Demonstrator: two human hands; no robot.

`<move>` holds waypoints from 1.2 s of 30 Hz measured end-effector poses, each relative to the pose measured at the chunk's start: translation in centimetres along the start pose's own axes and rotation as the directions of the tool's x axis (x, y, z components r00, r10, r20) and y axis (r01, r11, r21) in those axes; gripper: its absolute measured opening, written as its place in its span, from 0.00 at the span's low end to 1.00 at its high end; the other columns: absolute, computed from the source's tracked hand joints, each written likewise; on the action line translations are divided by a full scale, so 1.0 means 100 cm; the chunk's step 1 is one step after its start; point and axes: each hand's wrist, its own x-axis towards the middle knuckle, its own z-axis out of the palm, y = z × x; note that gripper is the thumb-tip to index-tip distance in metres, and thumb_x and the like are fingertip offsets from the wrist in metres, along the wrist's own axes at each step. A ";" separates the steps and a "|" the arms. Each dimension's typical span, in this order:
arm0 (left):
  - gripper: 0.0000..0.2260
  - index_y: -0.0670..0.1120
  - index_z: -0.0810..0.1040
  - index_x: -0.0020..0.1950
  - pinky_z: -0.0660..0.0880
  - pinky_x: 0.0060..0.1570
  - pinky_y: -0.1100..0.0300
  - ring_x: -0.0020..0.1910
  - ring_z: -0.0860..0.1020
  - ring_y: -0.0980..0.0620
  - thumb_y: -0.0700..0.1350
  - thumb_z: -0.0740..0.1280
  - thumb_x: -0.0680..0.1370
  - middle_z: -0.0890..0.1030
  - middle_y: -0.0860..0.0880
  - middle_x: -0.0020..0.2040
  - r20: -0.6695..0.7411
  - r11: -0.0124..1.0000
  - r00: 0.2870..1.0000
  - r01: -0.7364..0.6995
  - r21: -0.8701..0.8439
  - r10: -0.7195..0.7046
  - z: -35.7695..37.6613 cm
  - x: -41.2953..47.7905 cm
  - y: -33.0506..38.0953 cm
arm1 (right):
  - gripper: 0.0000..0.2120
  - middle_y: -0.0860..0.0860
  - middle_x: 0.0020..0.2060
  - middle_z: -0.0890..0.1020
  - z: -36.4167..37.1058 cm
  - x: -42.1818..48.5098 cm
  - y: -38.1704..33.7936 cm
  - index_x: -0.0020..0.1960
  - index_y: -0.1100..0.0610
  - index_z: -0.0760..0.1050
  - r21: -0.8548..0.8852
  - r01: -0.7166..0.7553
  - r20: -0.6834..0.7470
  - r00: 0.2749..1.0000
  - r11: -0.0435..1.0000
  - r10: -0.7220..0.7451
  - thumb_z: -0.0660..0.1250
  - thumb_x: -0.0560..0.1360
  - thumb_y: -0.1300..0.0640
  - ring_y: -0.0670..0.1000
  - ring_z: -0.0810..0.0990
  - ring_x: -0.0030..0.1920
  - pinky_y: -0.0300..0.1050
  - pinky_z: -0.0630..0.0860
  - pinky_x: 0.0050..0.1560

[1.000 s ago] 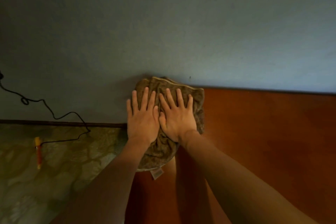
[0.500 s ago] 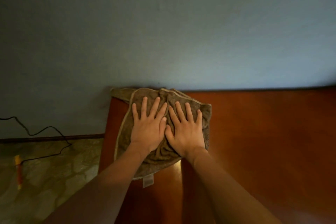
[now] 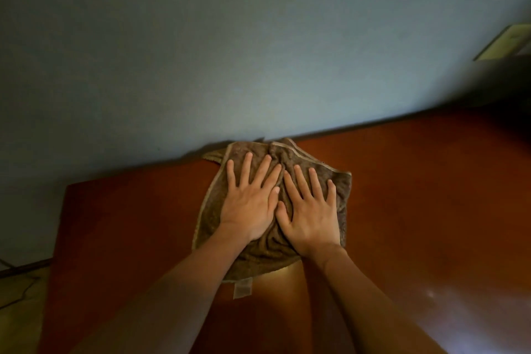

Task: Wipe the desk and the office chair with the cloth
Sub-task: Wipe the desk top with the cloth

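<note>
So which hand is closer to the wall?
The left hand: its fingertips nearly reach the far edge of the cloth by the wall; the right hand lies slightly further back.

Home-like room: wooden desk (image 3: 402, 210) against blue-grey wall (image 3: 258, 52)

Cloth (image 3: 270, 250) on the surface (image 3: 416, 224) at the wall (image 3: 258, 52), left grip (image 3: 247, 210) and right grip (image 3: 311, 215) side by side on it, floor (image 3: 20, 313) left.

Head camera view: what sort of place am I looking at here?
Likely a room in a home or small office: a reddish wooden desk stands against a plain blue-grey wall, with floor showing at lower left. The left hand and right hand press a brown cloth flat on it.
</note>
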 end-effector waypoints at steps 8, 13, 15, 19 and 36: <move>0.26 0.55 0.45 0.82 0.37 0.74 0.33 0.81 0.38 0.41 0.57 0.42 0.84 0.44 0.52 0.83 -0.018 0.991 0.991 -0.133 0.008 0.133 -0.004 0.067 0.085 | 0.32 0.49 0.81 0.48 -0.015 0.007 0.098 0.82 0.47 0.49 0.002 -0.115 -0.029 0.993 0.993 0.115 0.44 0.80 0.38 0.55 0.42 0.81 0.65 0.41 0.78; 0.26 0.56 0.47 0.82 0.38 0.74 0.32 0.81 0.40 0.41 0.57 0.41 0.84 0.46 0.53 0.83 -0.021 0.984 0.984 -0.175 0.022 0.176 0.000 0.105 0.136 | 0.32 0.49 0.81 0.48 -0.023 0.010 0.155 0.82 0.47 0.49 0.005 -0.184 -0.044 0.982 0.983 0.184 0.44 0.80 0.38 0.55 0.42 0.81 0.64 0.40 0.78; 0.27 0.56 0.46 0.82 0.38 0.74 0.33 0.81 0.40 0.41 0.57 0.39 0.83 0.45 0.53 0.83 -0.011 0.983 0.983 -0.182 0.035 0.183 0.000 0.119 0.155 | 0.32 0.48 0.81 0.47 -0.024 0.013 0.176 0.82 0.46 0.48 0.009 -0.197 -0.046 0.979 0.980 0.197 0.43 0.80 0.37 0.54 0.42 0.81 0.64 0.39 0.78; 0.29 0.56 0.47 0.82 0.39 0.74 0.33 0.81 0.41 0.42 0.57 0.34 0.80 0.47 0.53 0.83 -0.011 0.981 0.982 -0.189 0.047 0.190 0.000 0.140 0.179 | 0.32 0.49 0.81 0.47 -0.030 0.020 0.207 0.82 0.47 0.48 0.015 -0.198 -0.052 0.979 0.980 0.199 0.43 0.81 0.37 0.54 0.41 0.81 0.64 0.38 0.78; 0.27 0.56 0.46 0.82 0.40 0.75 0.34 0.81 0.42 0.43 0.57 0.37 0.82 0.47 0.53 0.83 -0.036 0.952 0.952 -0.303 0.047 0.305 0.004 0.254 0.312 | 0.33 0.48 0.82 0.49 -0.055 0.049 0.362 0.82 0.46 0.49 0.060 -0.306 -0.097 0.946 0.950 0.310 0.42 0.80 0.37 0.53 0.42 0.81 0.64 0.38 0.78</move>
